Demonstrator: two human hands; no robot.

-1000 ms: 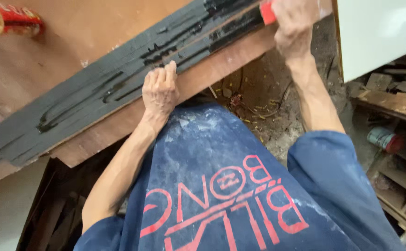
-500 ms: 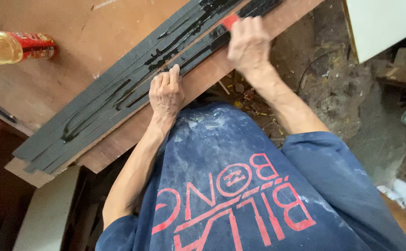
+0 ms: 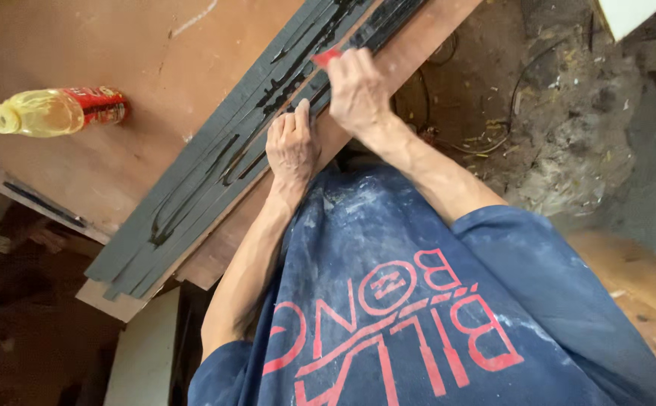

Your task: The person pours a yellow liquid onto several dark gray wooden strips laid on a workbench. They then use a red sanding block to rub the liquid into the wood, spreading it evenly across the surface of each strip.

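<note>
Long dark grey strips (image 3: 215,162), streaked glossy black, lie under the flat open left hand (image 3: 292,147), while the right hand (image 3: 358,90) pinches a red tool (image 3: 326,57) on them.

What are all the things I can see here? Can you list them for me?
strips: several, dark grey, long and thin, side by side along the board's near edge, smeared with shiny black stuff
wooden board: one, reddish brown, under everything
bottle: one, yellow liquid, red label, lying on its side on the board
red tool: one, small, mostly hidden in the right hand
left hand: flat, pressing on the strips
right hand: its grip is closed on the red tool, over the strips
</note>
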